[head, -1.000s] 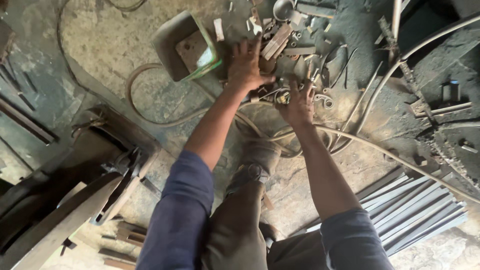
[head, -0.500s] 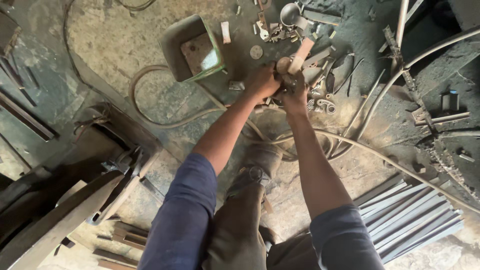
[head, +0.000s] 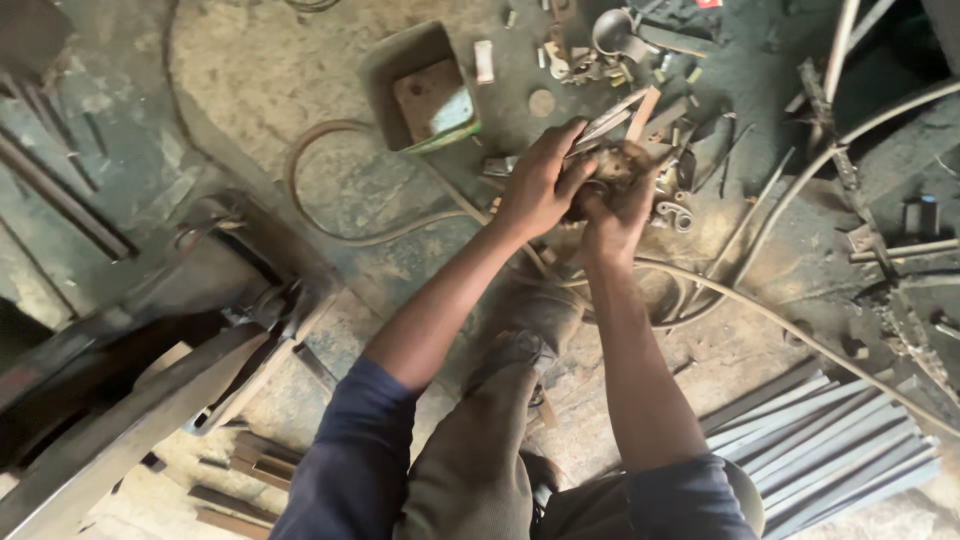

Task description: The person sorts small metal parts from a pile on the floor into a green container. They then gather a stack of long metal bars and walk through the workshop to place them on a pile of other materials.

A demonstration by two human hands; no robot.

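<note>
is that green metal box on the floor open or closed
Open. The green metal box has no lid on, and its inside shows from above, with a flat rusty plate lying in it.

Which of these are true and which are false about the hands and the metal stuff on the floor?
1. Both hands are together on one dark rusty metal part. True.
2. The left hand holds a thin grey metal tool. True.
3. The open rectangular metal box lies right of the hands. False: it lies to their left.
4. The right hand rests flat on the floor. False: it grips the part.
5. Flat grey metal strips are piled at lower right. True.
</note>
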